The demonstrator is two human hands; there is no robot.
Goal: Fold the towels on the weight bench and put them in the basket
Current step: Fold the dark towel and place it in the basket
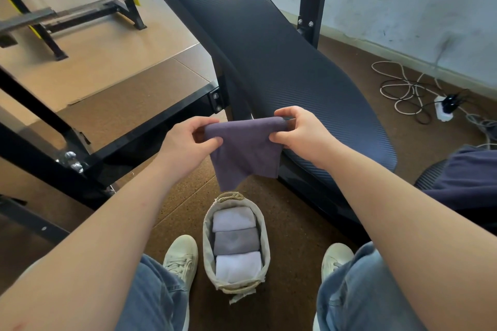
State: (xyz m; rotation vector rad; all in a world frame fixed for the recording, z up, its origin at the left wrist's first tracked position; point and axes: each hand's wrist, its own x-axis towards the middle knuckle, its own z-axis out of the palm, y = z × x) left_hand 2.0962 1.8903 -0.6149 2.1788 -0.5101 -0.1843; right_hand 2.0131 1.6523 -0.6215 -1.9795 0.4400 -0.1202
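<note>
A dark purple towel (243,150) hangs folded in the air in front of the black weight bench (269,43). My left hand (188,145) pinches its upper left corner and my right hand (301,134) pinches its upper right corner. Directly below, on the floor between my shoes, stands a beige fabric basket (207,226). Three folded towels lie in a row inside it: a white towel (232,217), a grey towel (235,240) and another white towel (238,266). The bench pad carries nothing.
The black bench frame (150,126) runs to the left. White and black cables with a power strip (443,107) lie on the brown floor at the right. A dark cloth (468,169) lies at the right edge. More gym racks (80,8) stand at the far left.
</note>
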